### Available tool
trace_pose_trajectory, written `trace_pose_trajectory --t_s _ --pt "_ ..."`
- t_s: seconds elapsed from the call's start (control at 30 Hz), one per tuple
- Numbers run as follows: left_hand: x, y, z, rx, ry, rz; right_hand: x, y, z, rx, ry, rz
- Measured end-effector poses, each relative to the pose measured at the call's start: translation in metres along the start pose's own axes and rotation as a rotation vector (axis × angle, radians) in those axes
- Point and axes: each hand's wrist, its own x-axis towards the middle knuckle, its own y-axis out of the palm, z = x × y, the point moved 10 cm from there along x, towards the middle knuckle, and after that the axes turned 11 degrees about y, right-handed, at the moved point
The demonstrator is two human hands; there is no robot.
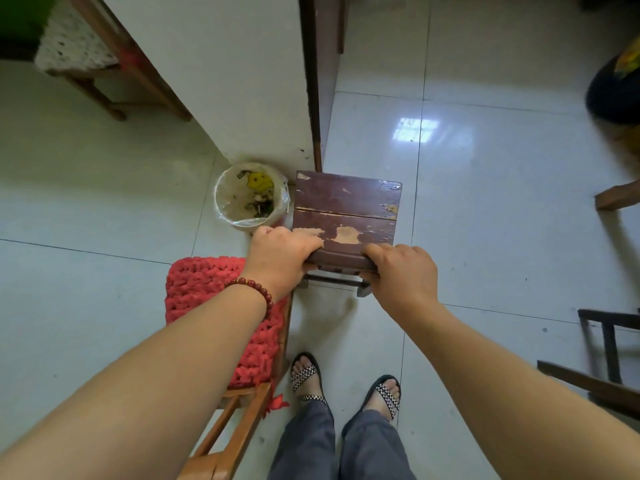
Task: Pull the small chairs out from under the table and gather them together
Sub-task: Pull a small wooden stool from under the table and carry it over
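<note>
A small dark-brown wooden chair with chipped paint stands on the tiled floor by a wall corner. My left hand grips the left end of its near top rail. My right hand grips the right end of the same rail. To its left, touching or nearly so, a second small wooden chair carries a red knitted cushion, partly hidden under my left forearm.
A white bin lined with a plastic bag stands just left of the brown chair. A dark wooden door frame rises behind it. More wooden furniture legs show at the right edge. My sandalled feet stand below.
</note>
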Motion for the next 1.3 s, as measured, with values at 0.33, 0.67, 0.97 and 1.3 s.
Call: trace_pose_trajectory --t_s 0.33,0.67,0.97,1.3 --pt "-0.005 0.019 0.009 -0.006 -0.027 -0.001 0.001 0.012 0.008 -0.009 -0.04 -0.009" --pt "-0.011 0.03 0.011 -0.033 -0.039 -0.047 -0.001 0.023 0.007 -0.017 -0.022 -0.015" --pt "-0.023 0.043 0.018 -0.046 -0.027 -0.073 -0.011 0.042 0.016 0.041 -0.01 -0.018" --pt "-0.026 0.043 0.017 -0.119 -0.009 -0.069 -0.013 0.038 0.015 0.141 0.006 0.036"
